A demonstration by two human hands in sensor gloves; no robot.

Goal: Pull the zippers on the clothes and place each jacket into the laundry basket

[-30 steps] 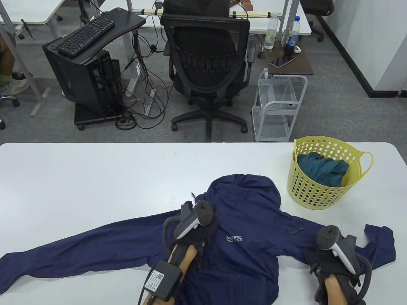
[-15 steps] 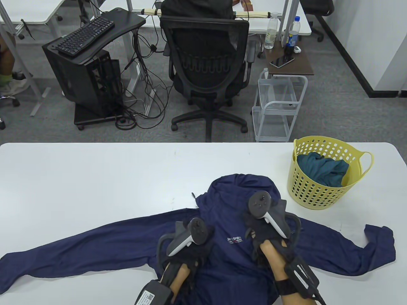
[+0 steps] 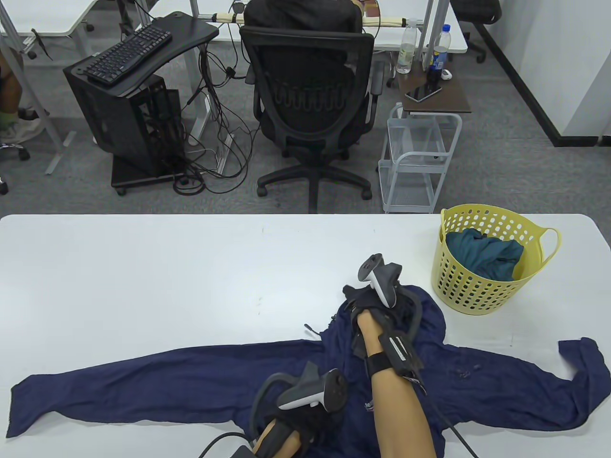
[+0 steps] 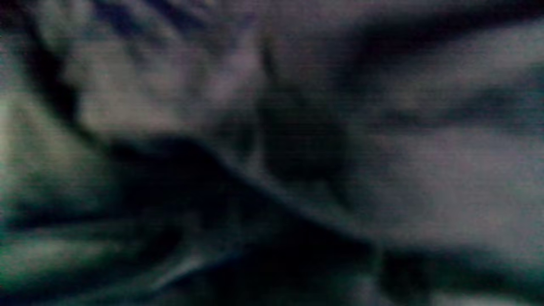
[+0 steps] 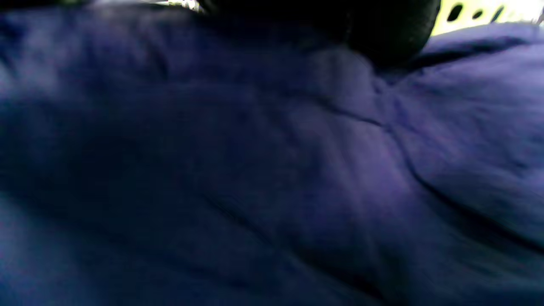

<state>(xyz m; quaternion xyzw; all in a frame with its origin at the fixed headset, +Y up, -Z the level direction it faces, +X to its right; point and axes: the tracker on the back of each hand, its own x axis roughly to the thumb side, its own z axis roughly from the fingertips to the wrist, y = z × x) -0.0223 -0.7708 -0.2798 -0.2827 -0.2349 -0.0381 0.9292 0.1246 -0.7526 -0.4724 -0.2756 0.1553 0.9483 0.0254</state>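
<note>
A navy blue jacket (image 3: 477, 381) lies spread on the white table (image 3: 143, 267), its sleeves stretched out left and right. My right hand (image 3: 359, 305) is on the bunched hood at the jacket's far end, fingers curled into the fabric. My left hand (image 3: 310, 422) rests on the jacket's lower body near the front edge; its tracker hides the fingers. The yellow laundry basket (image 3: 477, 286) stands to the right of the hood and holds a teal garment (image 3: 487, 255). The right wrist view is filled with navy jacket (image 5: 297, 170) cloth; the left wrist view is blurred cloth.
Beyond the far table edge are a black office chair (image 3: 310, 95), a white wire cart (image 3: 415, 157) and a computer stand with a keyboard (image 3: 124, 52). Bare white tabletop lies to the left of the hood and behind it.
My right hand moved from the right sleeve across the chest up to the hood. My left hand drew back toward the front edge. The jacket slid nearer and its hood bunched up.
</note>
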